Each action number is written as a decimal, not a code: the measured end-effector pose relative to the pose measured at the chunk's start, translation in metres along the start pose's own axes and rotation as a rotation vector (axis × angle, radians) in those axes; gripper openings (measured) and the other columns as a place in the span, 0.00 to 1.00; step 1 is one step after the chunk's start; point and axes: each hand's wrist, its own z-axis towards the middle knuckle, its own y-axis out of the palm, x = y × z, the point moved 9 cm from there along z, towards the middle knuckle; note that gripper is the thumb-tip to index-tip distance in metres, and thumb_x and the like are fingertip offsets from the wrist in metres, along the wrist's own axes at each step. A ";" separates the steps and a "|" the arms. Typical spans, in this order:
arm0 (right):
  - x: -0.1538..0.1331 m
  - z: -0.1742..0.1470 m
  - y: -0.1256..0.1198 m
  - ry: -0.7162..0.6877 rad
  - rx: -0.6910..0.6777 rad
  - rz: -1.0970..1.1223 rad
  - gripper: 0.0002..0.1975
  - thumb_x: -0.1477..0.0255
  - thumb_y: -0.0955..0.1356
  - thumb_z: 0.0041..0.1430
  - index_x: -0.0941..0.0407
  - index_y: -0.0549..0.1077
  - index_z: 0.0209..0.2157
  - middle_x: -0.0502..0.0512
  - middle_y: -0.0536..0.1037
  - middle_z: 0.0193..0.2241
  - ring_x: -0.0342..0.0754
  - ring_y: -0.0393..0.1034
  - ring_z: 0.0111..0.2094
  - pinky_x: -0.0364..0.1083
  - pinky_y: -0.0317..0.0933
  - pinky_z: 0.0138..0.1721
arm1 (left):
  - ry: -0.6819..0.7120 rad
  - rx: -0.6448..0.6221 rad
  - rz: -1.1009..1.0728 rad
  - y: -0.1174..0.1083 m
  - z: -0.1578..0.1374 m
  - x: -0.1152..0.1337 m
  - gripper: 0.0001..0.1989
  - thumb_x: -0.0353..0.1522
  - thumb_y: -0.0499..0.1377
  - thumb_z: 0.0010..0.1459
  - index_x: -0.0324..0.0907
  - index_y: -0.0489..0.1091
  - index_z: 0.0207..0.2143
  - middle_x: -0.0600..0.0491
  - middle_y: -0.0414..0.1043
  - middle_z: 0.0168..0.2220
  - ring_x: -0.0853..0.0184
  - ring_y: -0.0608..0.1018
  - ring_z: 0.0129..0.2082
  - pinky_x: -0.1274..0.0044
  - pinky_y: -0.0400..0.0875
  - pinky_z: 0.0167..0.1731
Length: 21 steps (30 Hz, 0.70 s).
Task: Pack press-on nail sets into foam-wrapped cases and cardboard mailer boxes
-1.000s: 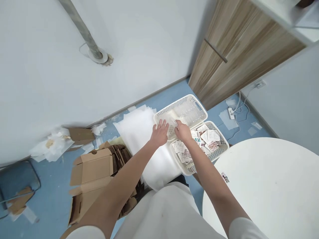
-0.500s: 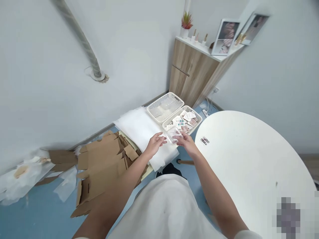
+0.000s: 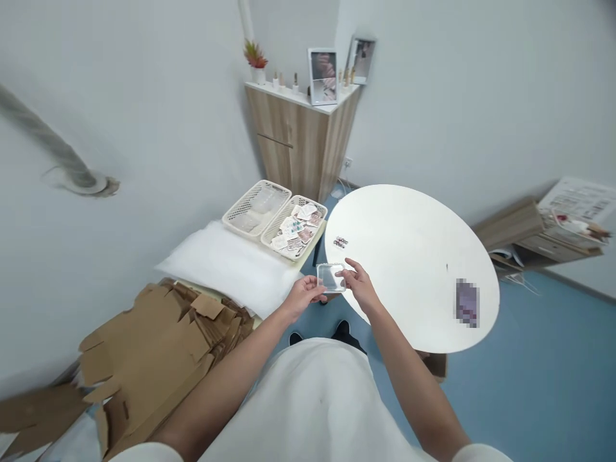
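Observation:
A small clear plastic box [image 3: 330, 277] is held up in front of my body, between both hands. My left hand [image 3: 304, 296] pinches its left edge with thumb and fingers. At the opposite side my right hand [image 3: 357, 283] grips it, fingertips over the right edge. Whether anything lies inside the box I cannot make out. Just beyond, on the round white table [image 3: 409, 256], sits a small cluster of press-on nails [image 3: 340, 242]. To the left, a white basket [image 3: 294, 256] holds many small printed packets [image 3: 293, 230].
A second white basket [image 3: 231, 223] contains clear plastic pieces. White foam sheets [image 3: 226, 256] and flattened cardboard boxes [image 3: 144, 346] lie at left. A wooden cabinet [image 3: 298, 141] with framed pictures [image 3: 323, 77] fills the corner. A low shelf unit [image 3: 558, 240] stands at right.
My view has swung right, toward the round table. My left hand, earlier apart from the clear box with fingers spread, now grips its left edge. The box has moved away from the baskets.

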 end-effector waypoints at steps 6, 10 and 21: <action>-0.002 -0.020 -0.077 -0.033 0.132 0.004 0.22 0.59 0.65 0.49 0.54 0.65 0.45 0.54 0.75 0.33 0.41 0.64 0.24 0.46 0.59 0.31 | -0.033 -0.095 0.090 0.065 0.029 -0.016 0.16 0.35 0.64 0.41 0.39 0.65 0.32 0.53 0.72 0.26 0.70 0.75 0.25 0.78 0.65 0.29; -0.010 -0.028 -0.140 -0.025 0.227 -0.071 0.19 0.59 0.65 0.49 0.51 0.68 0.43 0.55 0.72 0.42 0.45 0.67 0.35 0.47 0.60 0.36 | 0.037 -0.141 0.209 0.107 0.053 -0.018 0.16 0.35 0.63 0.42 0.39 0.68 0.35 0.55 0.70 0.24 0.71 0.74 0.24 0.79 0.64 0.28; 0.004 -0.028 -0.221 0.005 0.182 0.120 0.14 0.64 0.70 0.41 0.55 0.69 0.31 0.50 0.72 0.30 0.45 0.69 0.30 0.45 0.61 0.33 | 0.052 -0.124 0.085 0.195 0.103 -0.025 0.24 0.43 0.56 0.50 0.45 0.62 0.48 0.50 0.70 0.37 0.67 0.75 0.34 0.75 0.65 0.35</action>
